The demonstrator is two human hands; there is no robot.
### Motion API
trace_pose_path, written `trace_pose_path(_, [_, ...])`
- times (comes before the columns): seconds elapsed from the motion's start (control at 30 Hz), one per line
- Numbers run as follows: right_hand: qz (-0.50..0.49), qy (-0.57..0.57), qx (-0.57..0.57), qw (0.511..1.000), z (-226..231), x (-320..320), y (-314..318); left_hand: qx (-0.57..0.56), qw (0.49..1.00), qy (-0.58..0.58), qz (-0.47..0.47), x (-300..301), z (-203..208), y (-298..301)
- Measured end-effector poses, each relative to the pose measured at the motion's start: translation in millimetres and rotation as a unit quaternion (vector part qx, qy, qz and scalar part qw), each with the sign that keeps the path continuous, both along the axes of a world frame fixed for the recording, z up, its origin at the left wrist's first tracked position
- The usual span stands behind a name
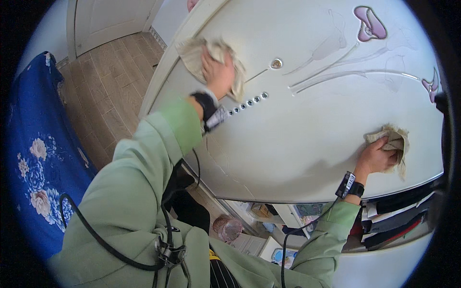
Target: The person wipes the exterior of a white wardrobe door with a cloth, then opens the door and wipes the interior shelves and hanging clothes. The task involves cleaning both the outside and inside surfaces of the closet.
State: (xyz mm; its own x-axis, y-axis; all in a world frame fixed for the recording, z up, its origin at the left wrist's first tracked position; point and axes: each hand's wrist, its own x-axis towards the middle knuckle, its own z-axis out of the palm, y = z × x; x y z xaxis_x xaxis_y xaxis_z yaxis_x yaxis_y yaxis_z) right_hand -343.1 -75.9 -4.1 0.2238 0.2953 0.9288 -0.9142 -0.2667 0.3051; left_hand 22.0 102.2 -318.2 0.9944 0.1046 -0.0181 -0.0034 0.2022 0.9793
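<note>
Pressing one cloth (pixel 192 60) on the white panel (pixel 288 153), upper left, the left hand (pixel 219 73) is showing its thumb apart, blur hiding whether it is clamping; the right hand (pixel 376 157) is clamping curled fingers on a second cloth (pixel 396 139), lower right. Two purple flowers (pixel 377 30) are decorating the panel's right.

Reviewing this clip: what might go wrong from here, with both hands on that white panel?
The beige cloth under the left hand lies near the row of shiny studs, so it could snag on one.

The frayed cloth in the right hand might shed threads.

The black cable hanging from the right wrist could catch on something below.
</note>
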Motion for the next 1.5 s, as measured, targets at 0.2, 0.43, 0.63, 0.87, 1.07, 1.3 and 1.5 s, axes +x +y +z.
trace_pose_path(0.2, [0.108,0.000,0.089,0.990,-9,5,6,0.236,0.706,-0.632,-0.215,-124,-4,2])
trace_pose_path(0.43, [0.118,0.003,0.081,0.990,-10,6,9,0.179,0.856,-0.445,-0.195,-48,4,11])
trace_pose_path(0.63, [0.127,-0.032,0.122,0.984,-12,9,14,0.281,0.794,-0.473,-0.259,-40,-53,43])
trace_pose_path(0.87, [0.113,-0.010,0.075,0.991,-10,9,13,0.242,0.776,-0.583,0.000,-31,-5,16])
trace_pose_path(1.07, [0.120,-0.006,0.093,0.988,-10,7,14,0.207,0.817,-0.535,-0.059,-39,-43,19])
trace_pose_path(1.3, [0.110,-0.016,0.078,0.991,-11,9,13,0.229,0.811,-0.536,-0.055,-42,-37,22])
trace_pose_path(1.5, [0.127,0.004,0.068,0.990,-10,8,12,0.211,0.807,-0.549,-0.060,-35,-20,18])
